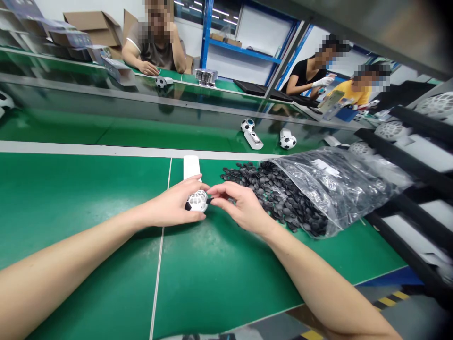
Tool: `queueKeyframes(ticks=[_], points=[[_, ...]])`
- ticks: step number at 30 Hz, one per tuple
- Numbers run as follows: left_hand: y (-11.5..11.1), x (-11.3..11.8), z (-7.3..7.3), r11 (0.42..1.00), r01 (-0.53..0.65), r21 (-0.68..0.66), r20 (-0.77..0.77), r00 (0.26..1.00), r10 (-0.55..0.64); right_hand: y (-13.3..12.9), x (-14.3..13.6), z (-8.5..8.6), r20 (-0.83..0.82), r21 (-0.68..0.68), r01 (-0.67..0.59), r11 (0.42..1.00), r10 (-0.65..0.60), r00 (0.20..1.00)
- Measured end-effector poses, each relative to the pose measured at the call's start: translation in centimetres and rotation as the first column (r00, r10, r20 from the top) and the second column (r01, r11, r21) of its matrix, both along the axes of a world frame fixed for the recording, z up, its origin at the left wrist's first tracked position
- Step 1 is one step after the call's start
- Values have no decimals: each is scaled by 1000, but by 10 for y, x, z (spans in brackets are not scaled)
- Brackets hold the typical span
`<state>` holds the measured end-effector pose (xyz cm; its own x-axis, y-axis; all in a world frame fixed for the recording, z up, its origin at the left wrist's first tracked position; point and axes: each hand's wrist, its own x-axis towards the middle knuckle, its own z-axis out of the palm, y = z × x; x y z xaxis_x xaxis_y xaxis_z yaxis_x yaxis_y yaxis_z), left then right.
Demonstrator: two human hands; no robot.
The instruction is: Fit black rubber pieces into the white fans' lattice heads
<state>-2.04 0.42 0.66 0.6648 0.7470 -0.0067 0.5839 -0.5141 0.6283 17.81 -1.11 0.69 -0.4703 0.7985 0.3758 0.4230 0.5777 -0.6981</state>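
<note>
– So, what are the two hands doing?
– On the near worktop (88, 278), the left hand (177, 203) is curled around the white ball head (198, 201) of a device whose handle (191, 166) points to the far side. The right hand (244, 205), just right of it, pinches a small black piece (208, 201) between thumb and fingers; I cannot tell whether that piece touches the ball.
– What could go wrong?
– I'd say the piece could twist or slip, being so small and held by fingertips. The ball, being round, might turn under a sideways push if the left hand slackened.
– And farther right?
– A heap of black pieces (283, 200) lies at the open mouth of a clear bag (354, 184). A knock from the right arm could scatter them.
– Any writing?
– None legible. The bag has a white patch (325, 167), but no words come through. Beyond two football-patterned devices (253, 135), the printed boxes (116, 68) at far left are too blurred for a brand.
</note>
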Motion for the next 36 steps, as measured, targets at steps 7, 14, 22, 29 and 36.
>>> queueKeyframes(ticks=[7, 14, 22, 29, 36], points=[[1, -1, -2, 1000, 18, 6, 12, 1000, -18, 2, 3, -2, 108, 48, -124, 991, 118, 987], [1, -1, -1, 1000, 7, 0, 21, 1000, -7, 0, 0, -3, -9, -145, -77, 986, 76, 997], [-1, 4, -1, 999, -43, -11, 35, 998, 44, 2, -10, -12, -101, -228, -15, 974, -8, 995], [-2, 6, -2, 997, -72, 4, 34, 997, 72, 6, -9, -19, -198, -393, -71, 917, -9, 980], [-4, 8, -3, 993, -110, 32, 48, 993, 108, 7, -10, -19, -236, -478, -101, 872, -16, 972]])
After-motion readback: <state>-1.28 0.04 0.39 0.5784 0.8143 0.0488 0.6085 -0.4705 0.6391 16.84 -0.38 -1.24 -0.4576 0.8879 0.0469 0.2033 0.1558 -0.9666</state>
